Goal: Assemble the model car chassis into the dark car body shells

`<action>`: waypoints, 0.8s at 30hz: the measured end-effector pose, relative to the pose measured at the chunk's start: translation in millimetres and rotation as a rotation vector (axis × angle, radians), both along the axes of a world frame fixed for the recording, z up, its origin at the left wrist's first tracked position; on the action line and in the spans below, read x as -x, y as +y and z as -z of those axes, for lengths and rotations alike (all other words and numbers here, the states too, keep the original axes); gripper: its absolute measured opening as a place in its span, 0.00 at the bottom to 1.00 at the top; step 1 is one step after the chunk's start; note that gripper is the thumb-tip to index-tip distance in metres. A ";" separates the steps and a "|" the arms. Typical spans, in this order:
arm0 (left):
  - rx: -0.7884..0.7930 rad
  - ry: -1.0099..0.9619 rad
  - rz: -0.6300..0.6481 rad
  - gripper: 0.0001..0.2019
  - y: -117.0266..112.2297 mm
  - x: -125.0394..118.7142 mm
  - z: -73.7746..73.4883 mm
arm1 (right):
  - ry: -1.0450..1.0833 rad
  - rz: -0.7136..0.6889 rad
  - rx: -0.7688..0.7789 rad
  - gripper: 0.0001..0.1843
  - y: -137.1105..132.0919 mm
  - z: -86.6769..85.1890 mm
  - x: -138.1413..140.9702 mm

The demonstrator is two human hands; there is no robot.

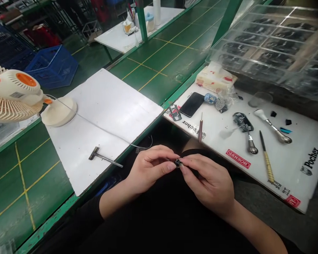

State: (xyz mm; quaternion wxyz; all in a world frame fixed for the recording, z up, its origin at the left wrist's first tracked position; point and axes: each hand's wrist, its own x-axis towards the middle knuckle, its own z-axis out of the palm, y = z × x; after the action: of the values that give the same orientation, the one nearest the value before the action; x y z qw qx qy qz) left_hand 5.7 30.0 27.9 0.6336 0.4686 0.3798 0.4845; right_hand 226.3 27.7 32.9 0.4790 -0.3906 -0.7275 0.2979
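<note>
Over my lap, my left hand [151, 167] and my right hand [210, 180] meet at the fingertips. Both pinch a small dark part [178, 163] between thumb and forefinger; fingers cover most of it, so its exact kind cannot be made out. On the right-hand board [217, 148] lie a screwdriver [200, 129] with a brown handle, a dark flat frame piece [175, 112], and another dark part [243, 121]. Two metal-ended brushes [272, 127] [251, 144] and a file with a yellow handle [267, 162] rest farther right.
A T-shaped metal hammer [104, 156] lies on the white left board [103, 106]. A fan [18, 91] stands at its far left, its cable trailing across. A phone [192, 104], a tissue pack [216, 77] and stacked clear trays [270, 49] occupy the back right.
</note>
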 end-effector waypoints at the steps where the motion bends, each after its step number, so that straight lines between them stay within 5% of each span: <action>1: 0.003 0.003 -0.010 0.07 -1.4 1.3 0.8 | -0.003 -0.011 -0.008 0.13 0.4 -0.8 1.5; 24: -0.036 -0.038 -0.097 0.09 -11.7 7.8 18.7 | -0.072 -0.047 -0.061 0.13 -2.2 -2.2 15.5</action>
State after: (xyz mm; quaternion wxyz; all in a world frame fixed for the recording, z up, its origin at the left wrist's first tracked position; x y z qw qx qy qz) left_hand -2.1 18.3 9.2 0.6079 0.4518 0.3811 0.5302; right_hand 210.8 25.5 35.1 0.4570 -0.3691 -0.7620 0.2725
